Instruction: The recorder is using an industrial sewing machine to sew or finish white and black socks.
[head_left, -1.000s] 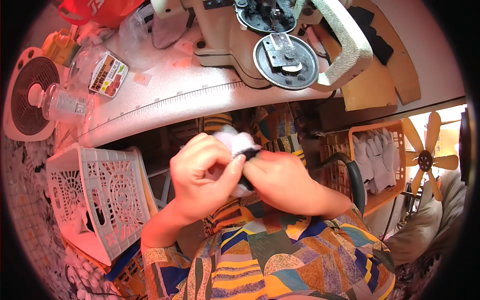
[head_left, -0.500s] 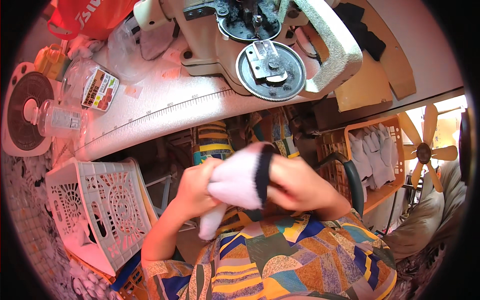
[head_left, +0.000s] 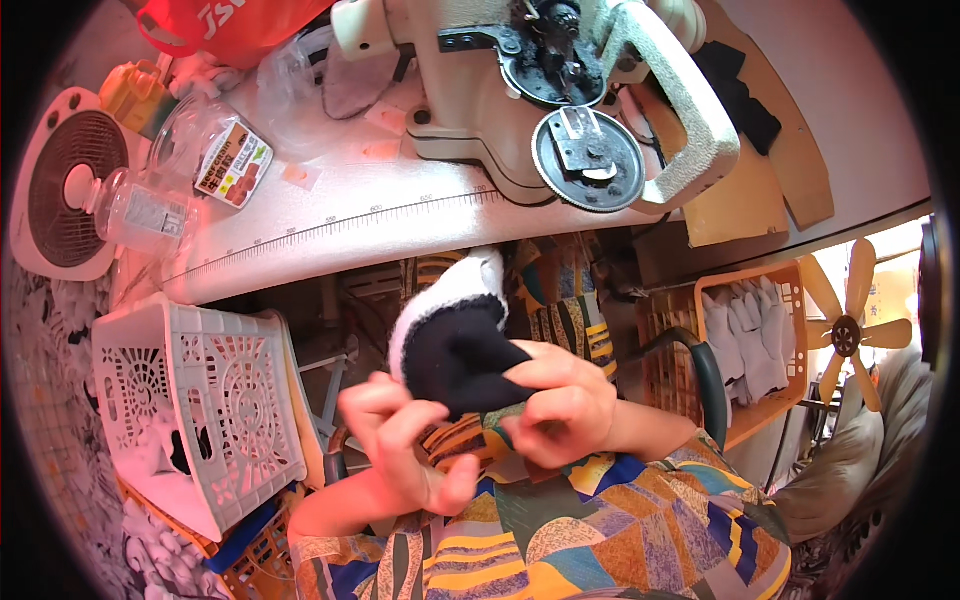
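Observation:
A white sock (head_left: 425, 312) with a black section (head_left: 455, 355) stretches away from me over my lap, its white end toward the table edge. My right hand (head_left: 565, 405) is closed on the black fabric near its right lower edge, pinching it. Beside the left lower edge is my left hand (head_left: 405, 440), its thumb and fingers apart and loosely curled. A fingertip of it meets the black cloth or lies just in front of it. Ahead on the table stands a light-coloured machine (head_left: 460, 125) with a toothed round plate (head_left: 588, 160).
A white plastic crate (head_left: 235, 420) stands at left, an orange basket (head_left: 790, 300) of white socks at right. On the table (head_left: 330, 240) are a clear jar (head_left: 140, 215), a fan (head_left: 75, 190) and a red bag (head_left: 240, 30). A fan with tan blades (head_left: 860, 255) is far right.
The sock has swung from a crosswise position to point away from me, showing more black. My left hand has let go of the white part; my right hand now pinches the black edge.

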